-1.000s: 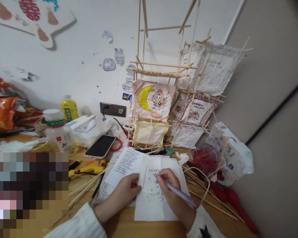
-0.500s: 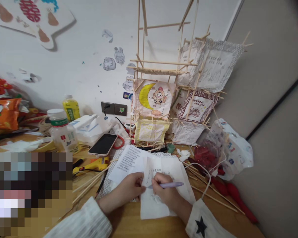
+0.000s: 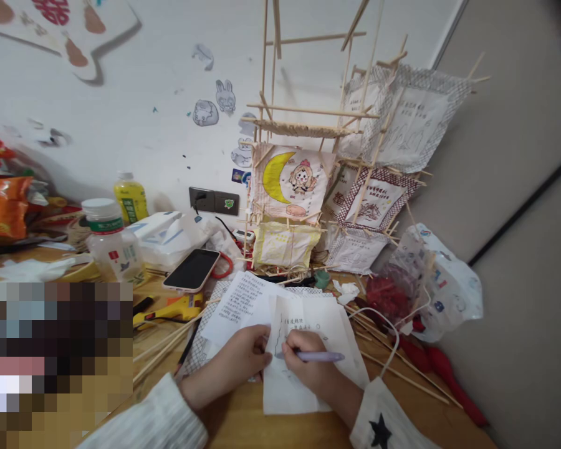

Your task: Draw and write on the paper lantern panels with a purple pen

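My right hand (image 3: pixel 306 360) is closed around a light purple pen (image 3: pixel 322 357), its tip on a thin white sheet of paper (image 3: pixel 290 396). A wavy line runs down the sheet's left side, with handwriting and small drawn marks near the top. My left hand (image 3: pixel 243 358) has its thumb and fingers curled together at the left edge of this sheet, gripping it. Just beyond lies a handwritten page (image 3: pixel 243 305), over paper with a lattice border (image 3: pixel 194 355). The right hand covers part of the drawing.
Behind the papers rises a wooden stick frame (image 3: pixel 308 113) with decorated panels. To the left are a phone (image 3: pixel 191 270), a yellow glue gun (image 3: pixel 182 307), a clear jar (image 3: pixel 116 249) and a yellow bottle (image 3: pixel 131 196). Sticks (image 3: pixel 406 374), a white cable (image 3: pixel 393 337) and plastic bags (image 3: pixel 453 284) lie right.
My right hand and the pen have shifted slightly left along the sheet, and more of the handwriting shows. My left hand stays at the paper's edge. The camera view has moved a little.
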Demonstrator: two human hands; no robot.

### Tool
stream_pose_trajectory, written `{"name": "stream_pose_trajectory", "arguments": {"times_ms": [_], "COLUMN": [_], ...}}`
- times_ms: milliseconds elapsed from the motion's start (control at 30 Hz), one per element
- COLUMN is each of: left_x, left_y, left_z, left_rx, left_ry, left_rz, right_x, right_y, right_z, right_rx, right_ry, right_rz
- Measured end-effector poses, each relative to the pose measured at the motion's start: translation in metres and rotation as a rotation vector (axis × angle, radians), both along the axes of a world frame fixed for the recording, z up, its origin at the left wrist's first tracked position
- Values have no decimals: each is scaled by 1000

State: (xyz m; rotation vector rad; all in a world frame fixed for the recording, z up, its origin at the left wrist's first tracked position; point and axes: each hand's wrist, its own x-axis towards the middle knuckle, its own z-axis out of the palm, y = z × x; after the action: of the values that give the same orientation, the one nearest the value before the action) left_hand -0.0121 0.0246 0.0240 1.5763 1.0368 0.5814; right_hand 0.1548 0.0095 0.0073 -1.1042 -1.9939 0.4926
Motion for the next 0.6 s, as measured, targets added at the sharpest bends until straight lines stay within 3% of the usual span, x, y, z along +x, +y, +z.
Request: {"name": "stream_pose_trajectory", "arguments": {"times_ms": [600], "left_x": [0], "left_y": [0], "left_z": [0], "left_rx": [-3], "left_ry": [-14], "left_rz": [3], "right_x": [0], "right_y": [1], "right_z": [-5], "right_rx": [16], "right_ry": [-17], "right_rz": [-3]}}
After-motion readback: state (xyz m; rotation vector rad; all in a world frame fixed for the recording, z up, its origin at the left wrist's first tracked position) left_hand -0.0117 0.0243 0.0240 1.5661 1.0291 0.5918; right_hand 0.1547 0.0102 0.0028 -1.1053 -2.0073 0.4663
